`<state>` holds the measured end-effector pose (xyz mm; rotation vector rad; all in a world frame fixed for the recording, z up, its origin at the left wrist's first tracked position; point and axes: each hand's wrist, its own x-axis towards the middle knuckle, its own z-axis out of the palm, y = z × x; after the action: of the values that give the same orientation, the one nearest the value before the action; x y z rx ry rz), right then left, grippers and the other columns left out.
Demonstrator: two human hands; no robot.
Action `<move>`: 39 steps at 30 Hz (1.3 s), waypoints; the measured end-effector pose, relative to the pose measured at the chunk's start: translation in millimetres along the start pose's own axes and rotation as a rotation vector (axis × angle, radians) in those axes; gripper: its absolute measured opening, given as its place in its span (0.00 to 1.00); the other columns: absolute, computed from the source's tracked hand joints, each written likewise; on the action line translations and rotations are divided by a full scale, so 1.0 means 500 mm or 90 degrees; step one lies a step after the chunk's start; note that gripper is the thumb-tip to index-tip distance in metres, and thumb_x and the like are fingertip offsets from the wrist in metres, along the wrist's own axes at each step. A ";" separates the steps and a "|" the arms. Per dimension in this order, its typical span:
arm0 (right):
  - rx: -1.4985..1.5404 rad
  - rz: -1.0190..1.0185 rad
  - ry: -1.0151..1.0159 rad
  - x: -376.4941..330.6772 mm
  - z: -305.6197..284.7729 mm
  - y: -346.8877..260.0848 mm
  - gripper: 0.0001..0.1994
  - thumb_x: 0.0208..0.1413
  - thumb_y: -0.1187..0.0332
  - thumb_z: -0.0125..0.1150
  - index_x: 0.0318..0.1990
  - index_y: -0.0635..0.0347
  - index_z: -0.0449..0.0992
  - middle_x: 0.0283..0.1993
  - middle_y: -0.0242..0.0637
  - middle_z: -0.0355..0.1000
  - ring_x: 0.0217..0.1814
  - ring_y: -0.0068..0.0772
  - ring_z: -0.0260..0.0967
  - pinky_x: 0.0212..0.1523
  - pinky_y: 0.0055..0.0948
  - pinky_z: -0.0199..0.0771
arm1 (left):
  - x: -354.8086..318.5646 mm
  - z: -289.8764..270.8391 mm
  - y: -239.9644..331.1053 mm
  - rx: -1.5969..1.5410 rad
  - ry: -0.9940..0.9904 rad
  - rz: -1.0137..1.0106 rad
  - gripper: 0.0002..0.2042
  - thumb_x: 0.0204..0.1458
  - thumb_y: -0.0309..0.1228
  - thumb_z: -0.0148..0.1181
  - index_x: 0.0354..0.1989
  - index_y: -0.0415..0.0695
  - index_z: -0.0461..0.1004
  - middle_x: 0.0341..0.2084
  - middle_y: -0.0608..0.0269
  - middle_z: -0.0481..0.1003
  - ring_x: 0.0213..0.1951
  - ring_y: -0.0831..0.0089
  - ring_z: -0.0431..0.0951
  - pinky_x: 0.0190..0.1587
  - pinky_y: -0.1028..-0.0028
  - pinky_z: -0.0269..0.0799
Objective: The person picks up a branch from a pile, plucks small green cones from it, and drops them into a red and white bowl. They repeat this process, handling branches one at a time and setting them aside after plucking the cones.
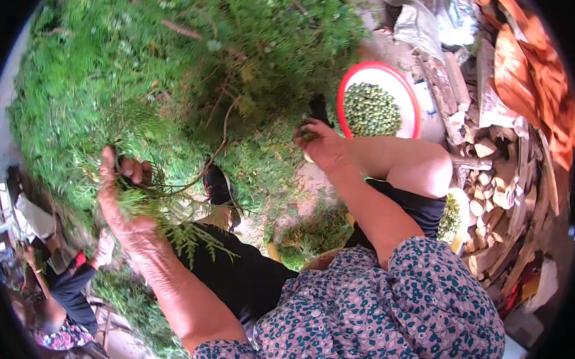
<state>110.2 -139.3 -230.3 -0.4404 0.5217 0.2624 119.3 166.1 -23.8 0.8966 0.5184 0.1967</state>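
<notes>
My left hand [129, 201] is closed round a leafy evergreen branch [186, 229]. Flat, scaly sprays hang over the wrist, and a thin brown stem curves up to the right. My right hand [324, 144] is curled above my bent knee, with small green cones [307, 135] partly showing between its fingers. Just to the right of that hand stands a white basin with a red rim [419, 108], holding a heap of similar small green cones [371, 110].
A large pile of cut evergreen branches [113, 50] spreads ahead and left. A second pale container [463, 216] with green cones stands by my right hip. Stacked firewood [491, 207] and orange sheeting [529, 81] lie at right. Another person [61, 291] sits at lower left.
</notes>
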 end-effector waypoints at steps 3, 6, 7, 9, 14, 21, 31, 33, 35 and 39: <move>0.081 -0.106 0.171 -0.014 -0.027 -0.112 0.06 0.50 0.72 0.50 0.34 0.64 0.64 0.32 0.44 0.66 0.33 0.41 0.65 0.34 0.36 0.69 | -0.005 0.024 -0.036 0.086 -0.071 0.018 0.11 0.45 0.36 0.60 0.28 0.42 0.69 0.19 0.69 0.66 0.19 0.78 0.62 0.30 0.75 0.61; 0.177 -0.223 0.273 -0.077 0.036 -0.180 0.11 0.51 0.73 0.51 0.40 0.71 0.65 0.36 0.48 0.66 0.36 0.40 0.66 0.39 0.32 0.70 | -0.018 0.035 -0.084 0.098 -0.020 -0.012 0.13 0.44 0.35 0.62 0.34 0.42 0.69 0.22 0.68 0.68 0.21 0.77 0.65 0.32 0.76 0.63; 0.186 -0.226 0.266 -0.074 0.011 -0.194 0.11 0.51 0.73 0.51 0.40 0.71 0.65 0.36 0.48 0.66 0.36 0.40 0.66 0.39 0.32 0.70 | -0.029 0.052 -0.104 0.095 0.001 0.001 0.11 0.46 0.35 0.60 0.33 0.44 0.68 0.16 0.71 0.65 0.17 0.78 0.61 0.32 0.78 0.62; -0.804 -0.537 0.327 -0.067 -0.050 -0.226 0.17 0.53 0.71 0.50 0.45 0.78 0.60 0.41 0.54 0.63 0.41 0.44 0.66 0.43 0.33 0.70 | -0.039 0.077 -0.134 0.091 -0.078 -0.004 0.13 0.44 0.34 0.62 0.35 0.42 0.69 0.17 0.70 0.66 0.19 0.78 0.65 0.34 0.74 0.65; -0.091 -0.481 0.240 -0.083 -0.058 -0.285 0.18 0.53 0.71 0.50 0.49 0.73 0.58 0.41 0.48 0.62 0.42 0.44 0.64 0.46 0.35 0.68 | -0.111 0.140 -0.187 0.073 -0.119 -0.088 0.20 0.39 0.28 0.66 0.42 0.40 0.68 0.36 0.65 0.71 0.37 0.72 0.70 0.38 0.72 0.67; -0.308 -0.336 0.031 -0.238 0.121 -0.223 0.15 0.53 0.71 0.52 0.49 0.66 0.65 0.35 0.36 0.70 0.33 0.29 0.69 0.33 0.26 0.71 | -0.196 0.165 -0.238 0.155 -0.267 -0.126 0.14 0.42 0.27 0.62 0.38 0.41 0.69 0.27 0.64 0.72 0.26 0.71 0.72 0.28 0.73 0.68; -0.256 -0.171 -0.109 -0.337 0.106 -0.120 0.12 0.50 0.70 0.57 0.42 0.62 0.72 0.33 0.26 0.71 0.33 0.23 0.67 0.36 0.22 0.68 | -0.286 0.128 -0.282 0.136 -0.320 -0.173 0.12 0.44 0.24 0.59 0.38 0.41 0.68 0.27 0.63 0.72 0.26 0.72 0.73 0.26 0.76 0.69; -0.297 -0.212 -0.065 -0.334 0.078 -0.105 0.12 0.46 0.74 0.57 0.41 0.63 0.72 0.32 0.29 0.72 0.32 0.24 0.67 0.36 0.22 0.68 | -0.291 0.115 -0.280 0.177 -0.335 -0.157 0.12 0.45 0.23 0.59 0.39 0.41 0.68 0.28 0.63 0.72 0.26 0.72 0.73 0.27 0.76 0.69; -0.583 -0.465 0.073 -0.337 0.069 -0.089 0.12 0.45 0.76 0.57 0.41 0.65 0.72 0.31 0.34 0.72 0.31 0.24 0.67 0.34 0.21 0.67 | -0.297 0.104 -0.274 0.212 -0.335 -0.156 0.14 0.46 0.20 0.56 0.42 0.42 0.66 0.32 0.61 0.72 0.29 0.70 0.74 0.28 0.74 0.73; -0.637 -0.600 0.000 -0.400 0.139 -0.077 0.09 0.45 0.77 0.56 0.37 0.65 0.71 0.32 0.39 0.70 0.32 0.27 0.68 0.35 0.25 0.67 | -0.319 0.091 -0.255 0.244 -0.330 -0.152 0.13 0.45 0.21 0.57 0.41 0.41 0.66 0.32 0.60 0.72 0.30 0.70 0.74 0.30 0.74 0.73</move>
<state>-14.4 -166.5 -57.1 -1.5920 0.0999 -0.4256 -1.4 -3.7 -45.5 1.1988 0.1734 -0.3597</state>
